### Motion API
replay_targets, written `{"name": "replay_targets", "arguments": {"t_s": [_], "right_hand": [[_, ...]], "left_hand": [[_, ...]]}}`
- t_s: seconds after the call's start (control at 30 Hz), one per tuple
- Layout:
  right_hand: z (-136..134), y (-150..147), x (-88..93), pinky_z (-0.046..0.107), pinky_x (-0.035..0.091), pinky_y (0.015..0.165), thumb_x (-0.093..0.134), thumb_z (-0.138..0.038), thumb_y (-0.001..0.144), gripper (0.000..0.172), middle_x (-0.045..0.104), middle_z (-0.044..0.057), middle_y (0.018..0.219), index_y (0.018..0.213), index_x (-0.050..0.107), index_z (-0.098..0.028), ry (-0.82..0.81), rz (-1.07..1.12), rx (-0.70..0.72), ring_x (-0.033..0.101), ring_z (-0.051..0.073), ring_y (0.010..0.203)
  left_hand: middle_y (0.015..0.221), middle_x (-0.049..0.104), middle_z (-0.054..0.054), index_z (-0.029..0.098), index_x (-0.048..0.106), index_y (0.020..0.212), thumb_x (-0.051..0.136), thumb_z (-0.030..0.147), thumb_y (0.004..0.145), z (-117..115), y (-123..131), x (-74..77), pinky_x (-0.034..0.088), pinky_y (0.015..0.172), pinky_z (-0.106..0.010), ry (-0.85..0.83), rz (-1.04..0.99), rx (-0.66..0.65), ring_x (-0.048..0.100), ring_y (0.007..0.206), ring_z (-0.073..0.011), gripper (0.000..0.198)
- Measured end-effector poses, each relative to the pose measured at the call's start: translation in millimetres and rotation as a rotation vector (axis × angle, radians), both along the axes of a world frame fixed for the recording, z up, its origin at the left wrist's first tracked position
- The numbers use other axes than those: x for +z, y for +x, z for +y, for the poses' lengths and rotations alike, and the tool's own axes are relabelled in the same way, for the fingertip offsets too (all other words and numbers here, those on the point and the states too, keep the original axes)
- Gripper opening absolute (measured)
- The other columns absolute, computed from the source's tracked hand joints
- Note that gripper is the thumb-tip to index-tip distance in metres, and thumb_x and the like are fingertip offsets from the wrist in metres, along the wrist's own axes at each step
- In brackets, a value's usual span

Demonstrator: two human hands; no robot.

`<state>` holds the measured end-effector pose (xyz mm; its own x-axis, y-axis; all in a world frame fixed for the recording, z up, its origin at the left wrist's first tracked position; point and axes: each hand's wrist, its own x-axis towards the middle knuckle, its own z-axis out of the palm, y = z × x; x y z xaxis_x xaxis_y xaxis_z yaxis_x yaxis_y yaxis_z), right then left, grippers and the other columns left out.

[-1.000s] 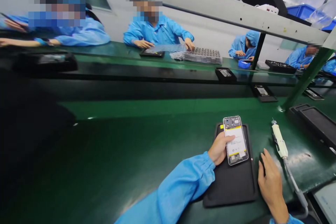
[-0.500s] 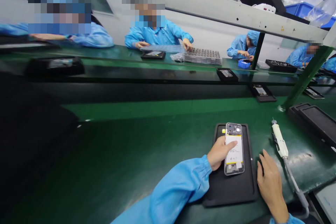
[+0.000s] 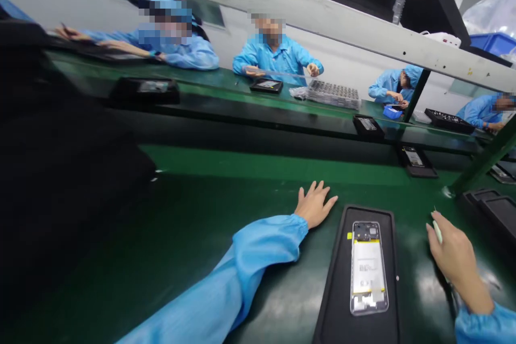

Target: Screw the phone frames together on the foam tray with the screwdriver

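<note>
An opened smartphone [image 3: 368, 266] lies in a black tray [image 3: 336, 285], its white battery and camera end showing and a yellow tab at its upper left. Left of the tray, my left hand [image 3: 315, 206] rests on the green tabletop with fingers spread and nothing in it. To the tray's right, my right hand [image 3: 457, 252] is closed round a pale electric screwdriver [image 3: 437, 231]. Its thin bit points away from me, and most of its body is hidden under the hand.
Black trays [image 3: 492, 215] are stacked at the right beside a green post [image 3: 484, 156]. Another tray with a phone [image 3: 414, 158] lies farther back. Dark cloth-like material [image 3: 72, 183] fills the left side. Across the raised bench [image 3: 226, 94], several people in blue work.
My left hand has let go of the phone, now lying in the tray, and moved left onto the tabletop. My right hand has taken hold of the screwdriver. The view has shifted left.
</note>
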<state>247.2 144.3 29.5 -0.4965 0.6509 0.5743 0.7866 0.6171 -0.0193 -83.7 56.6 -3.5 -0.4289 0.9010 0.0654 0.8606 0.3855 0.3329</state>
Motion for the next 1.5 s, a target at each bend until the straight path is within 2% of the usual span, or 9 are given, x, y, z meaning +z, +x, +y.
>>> {"name": "replay_targets", "arguments": {"t_s": [0.17, 0.37, 0.53, 0.67, 0.93, 1.2, 1.33, 1.43, 1.5], "right_hand": [[116.5, -36.7, 17.7, 0.039, 0.048, 0.087, 0.038, -0.038, 0.094, 0.043, 0.065, 0.016, 0.113, 0.121, 0.058, -0.01, -0.34, -0.249, -0.244, 0.06, 0.032, 0.105], [239.1, -98.8, -5.6, 0.034, 0.047, 0.085, 0.035, -0.041, 0.096, 0.046, 0.065, 0.017, 0.111, 0.121, 0.057, -0.009, -0.434, -0.334, -0.305, 0.06, 0.03, 0.106], [286.6, -137.1, -30.2, 0.036, 0.049, 0.08, 0.036, -0.043, 0.095, 0.051, 0.063, 0.026, 0.109, 0.113, 0.061, -0.002, -0.436, -0.4, -0.346, 0.063, 0.033, 0.1], [289.2, -142.6, -34.5, 0.036, 0.049, 0.079, 0.04, -0.023, 0.092, 0.03, 0.067, 0.02, 0.096, 0.098, 0.067, -0.011, -0.404, -0.44, -0.308, 0.066, 0.03, 0.093], [229.6, -128.2, 27.7, 0.036, 0.048, 0.063, 0.031, -0.018, 0.093, 0.038, 0.066, 0.026, 0.077, 0.094, 0.063, 0.001, -0.227, -0.24, -0.297, 0.067, 0.034, 0.075], [36.2, -102.1, 49.9, 0.026, 0.05, 0.059, 0.033, -0.022, 0.095, 0.031, 0.068, 0.009, 0.076, 0.103, 0.06, -0.009, 0.108, -0.029, 0.147, 0.066, 0.019, 0.065], [-48.5, -100.0, 47.3, 0.029, 0.055, 0.066, 0.036, -0.008, 0.089, 0.026, 0.067, 0.014, 0.081, 0.106, 0.054, -0.003, 0.436, 0.276, 0.472, 0.066, 0.022, 0.076], [-88.5, -99.2, 36.7, 0.031, 0.056, 0.068, 0.032, -0.006, 0.085, 0.025, 0.062, 0.011, 0.07, 0.087, 0.057, -0.008, 0.454, 0.307, 0.532, 0.063, 0.021, 0.071], [-103.3, -94.3, 29.3, 0.033, 0.056, 0.067, 0.032, -0.014, 0.087, 0.026, 0.061, 0.009, 0.069, 0.078, 0.055, -0.013, 0.392, 0.264, 0.482, 0.061, 0.02, 0.067]], "left_hand": [[0.148, 0.027, -0.019, 0.012, 0.039, 0.139, 0.034, 0.048, 0.093, 10.6, -2.8, -19.1, 0.012, 0.107, -0.068, -0.012, 0.107, -0.001, 0.014, 0.139, -0.0386, 0.058], [0.15, 0.024, -0.016, 0.018, 0.036, 0.141, 0.037, 0.047, 0.09, 4.4, -9.9, -17.5, 0.011, 0.107, -0.069, -0.021, 0.076, 0.015, 0.014, 0.14, -0.0373, 0.059], [0.152, 0.019, -0.015, 0.02, 0.035, 0.142, 0.036, 0.049, 0.089, 3.0, -15.8, -21.3, 0.009, 0.107, -0.071, -0.013, -0.02, -0.012, 0.01, 0.14, -0.0378, 0.06], [0.152, 0.017, -0.014, 0.02, 0.034, 0.142, 0.035, 0.05, 0.09, 1.9, -17.0, -21.7, 0.007, 0.107, -0.071, -0.021, -0.049, -0.007, 0.008, 0.14, -0.0377, 0.06], [0.151, 0.021, -0.014, 0.019, 0.036, 0.142, 0.036, 0.046, 0.089, 5.4, -11.7, -13.8, 0.009, 0.108, -0.068, -0.023, 0.004, 0.009, 0.012, 0.141, -0.0356, 0.059], [0.145, 0.034, -0.015, 0.011, 0.048, 0.133, 0.031, 0.049, 0.085, 15.3, -22.7, -16.5, 0.013, 0.107, -0.07, 0.077, 0.005, 0.018, 0.019, 0.139, -0.0376, 0.064], [0.14, 0.044, -0.013, 0.015, 0.053, 0.126, 0.043, 0.061, 0.076, -1.5, 12.8, 15.9, 0.035, 0.107, -0.053, 0.437, -0.652, -0.112, 0.034, 0.133, -0.0338, 0.069], [0.129, 0.056, -0.011, 0.023, 0.052, 0.126, 0.057, 0.076, 0.062, -20.9, 73.1, 50.3, 0.055, 0.087, -0.046, 0.299, -1.411, -0.128, 0.055, 0.114, -0.0352, 0.083], [0.114, 0.065, -0.01, 0.021, 0.057, 0.117, 0.075, 0.067, 0.047, -27.0, 111.1, 68.2, 0.057, 0.082, -0.04, 0.164, -1.587, -0.039, 0.061, 0.104, -0.0341, 0.086]]}}
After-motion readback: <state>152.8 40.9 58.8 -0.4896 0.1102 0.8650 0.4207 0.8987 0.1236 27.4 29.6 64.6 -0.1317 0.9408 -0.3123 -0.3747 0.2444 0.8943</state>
